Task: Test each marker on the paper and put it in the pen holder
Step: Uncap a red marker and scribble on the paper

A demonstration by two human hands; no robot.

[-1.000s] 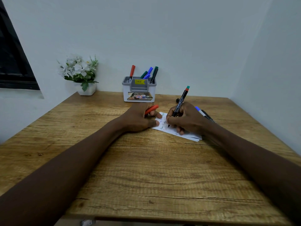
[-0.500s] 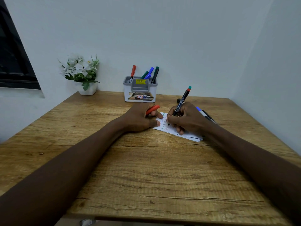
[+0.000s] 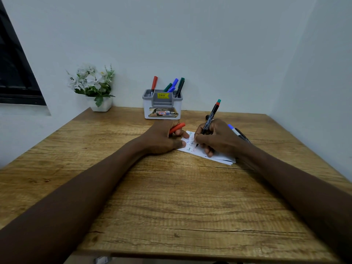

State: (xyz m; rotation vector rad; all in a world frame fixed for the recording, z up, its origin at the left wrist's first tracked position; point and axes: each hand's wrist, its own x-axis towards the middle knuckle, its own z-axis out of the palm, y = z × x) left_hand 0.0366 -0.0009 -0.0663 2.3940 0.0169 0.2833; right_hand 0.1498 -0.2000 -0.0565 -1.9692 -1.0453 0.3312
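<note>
My right hand grips a black marker with a red and teal end, its tip down on the white paper, which carries small coloured scribbles. My left hand rests on the paper's left edge and holds a red marker cap between its fingers. The grey and white pen holder stands at the back of the desk with several markers upright in it: red, green, blue and dark green. Behind my right hand lie a blue-capped marker and a black marker; another dark marker end peeks out.
A white pot of white flowers stands at the back left corner of the wooden desk. Walls close the desk at the back and right. A dark window frame is on the left wall.
The marker tip has shifted slightly over the paper as my right hand writes. My left hand has stayed put with the red cap.
</note>
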